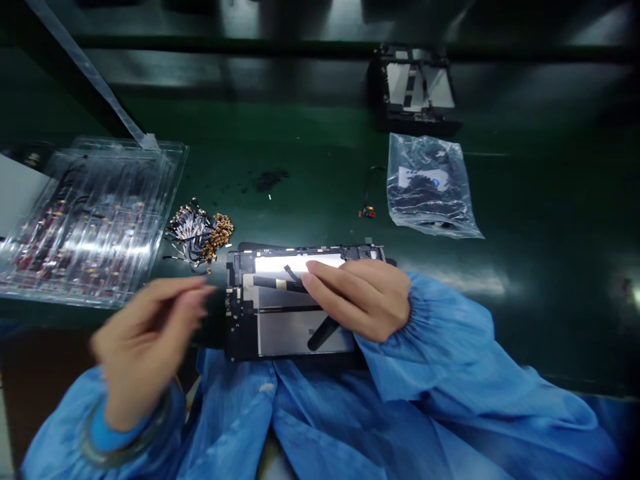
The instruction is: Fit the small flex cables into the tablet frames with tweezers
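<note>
An open tablet frame (280,327) with a grey metal back lies at the table's near edge in front of me. My right hand (363,297) rests on it, fingers pressed on a black flex cable (273,283), and a black stick tool (323,333) pokes out under the palm. My left hand (145,340) hovers blurred to the left of the frame, fingertips pinched together; whether it holds a small part cannot be made out. A heap of small gold-tipped connector cables (200,235) lies just beyond the left hand.
Stacked clear plastic trays (95,220) with parts stand at the left. A clear bag of dark parts (427,187) lies right of centre, and another open device frame (415,90) sits behind it. The dark green table (310,153) spreads around them.
</note>
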Demonstrator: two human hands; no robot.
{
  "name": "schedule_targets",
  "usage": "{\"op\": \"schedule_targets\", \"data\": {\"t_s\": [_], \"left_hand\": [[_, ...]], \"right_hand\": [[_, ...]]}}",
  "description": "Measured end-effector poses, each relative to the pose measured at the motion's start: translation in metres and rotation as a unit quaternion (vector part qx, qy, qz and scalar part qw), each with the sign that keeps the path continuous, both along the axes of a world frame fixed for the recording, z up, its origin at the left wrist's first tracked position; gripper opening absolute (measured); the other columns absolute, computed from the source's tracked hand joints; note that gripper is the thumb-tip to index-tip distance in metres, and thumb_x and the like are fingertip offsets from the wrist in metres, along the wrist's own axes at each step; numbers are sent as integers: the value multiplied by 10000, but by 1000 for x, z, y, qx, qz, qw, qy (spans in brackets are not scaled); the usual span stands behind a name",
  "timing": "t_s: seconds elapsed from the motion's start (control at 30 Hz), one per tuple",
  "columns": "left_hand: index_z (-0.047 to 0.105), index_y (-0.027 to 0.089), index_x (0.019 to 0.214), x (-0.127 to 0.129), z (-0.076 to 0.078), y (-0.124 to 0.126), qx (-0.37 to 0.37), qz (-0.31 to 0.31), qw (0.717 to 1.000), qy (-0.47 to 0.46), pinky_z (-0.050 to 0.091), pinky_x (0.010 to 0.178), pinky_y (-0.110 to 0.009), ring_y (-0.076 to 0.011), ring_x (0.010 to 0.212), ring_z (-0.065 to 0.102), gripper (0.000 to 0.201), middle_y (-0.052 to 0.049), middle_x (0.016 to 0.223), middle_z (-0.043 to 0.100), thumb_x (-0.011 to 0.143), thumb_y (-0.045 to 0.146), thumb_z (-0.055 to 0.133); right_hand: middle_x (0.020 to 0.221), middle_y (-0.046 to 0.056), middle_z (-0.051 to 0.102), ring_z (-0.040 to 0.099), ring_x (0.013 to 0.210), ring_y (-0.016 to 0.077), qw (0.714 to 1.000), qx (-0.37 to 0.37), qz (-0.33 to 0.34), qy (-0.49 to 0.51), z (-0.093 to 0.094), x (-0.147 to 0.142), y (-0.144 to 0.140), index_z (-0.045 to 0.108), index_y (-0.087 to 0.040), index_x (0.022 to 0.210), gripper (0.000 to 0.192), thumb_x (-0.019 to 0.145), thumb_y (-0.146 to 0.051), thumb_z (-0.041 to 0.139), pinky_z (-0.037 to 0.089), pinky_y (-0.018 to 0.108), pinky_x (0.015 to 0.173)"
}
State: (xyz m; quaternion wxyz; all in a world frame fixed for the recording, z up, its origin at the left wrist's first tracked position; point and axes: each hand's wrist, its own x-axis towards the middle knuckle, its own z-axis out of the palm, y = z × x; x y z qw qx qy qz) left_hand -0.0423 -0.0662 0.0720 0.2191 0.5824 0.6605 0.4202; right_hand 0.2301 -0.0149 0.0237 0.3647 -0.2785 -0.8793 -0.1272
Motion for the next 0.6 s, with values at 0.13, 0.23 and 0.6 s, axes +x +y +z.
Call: {"op": "schedule_targets", "data": {"t_s": [0.13, 0.23, 0.6], "left_hand": [[676, 255, 913, 63, -12, 18, 11, -184, 982, 32, 481, 617, -187, -75, 656, 615, 88, 46, 805, 691, 858, 226, 613], [666, 214, 941, 76, -13, 24, 49, -202, 976, 61, 488, 644, -201, -97, 715, 634, 110, 12, 838, 698, 868, 187, 588], [701, 192, 921, 70, -6, 28, -142, -249, 953, -95, 388, 373, -135, -26, 366, 467, 151, 59, 594, 593, 874, 226, 561]], "right_hand": [[979, 35, 731, 584, 599, 125, 1000, 3, 24, 12, -2, -1, 0, 632, -286, 1065, 302, 917, -165, 398, 381, 289, 468], [953, 32, 732, 557, 579, 111, 998, 59, 26, 3, -2, -1, 2, 652, -268, 969, 266, 919, -176, 408, 390, 277, 475], [951, 110, 708, 515, 577, 106, 992, 110, 63, -1, -1, -3, 8, 617, -99, 991, 200, 907, -139, 439, 355, 258, 463]]}}
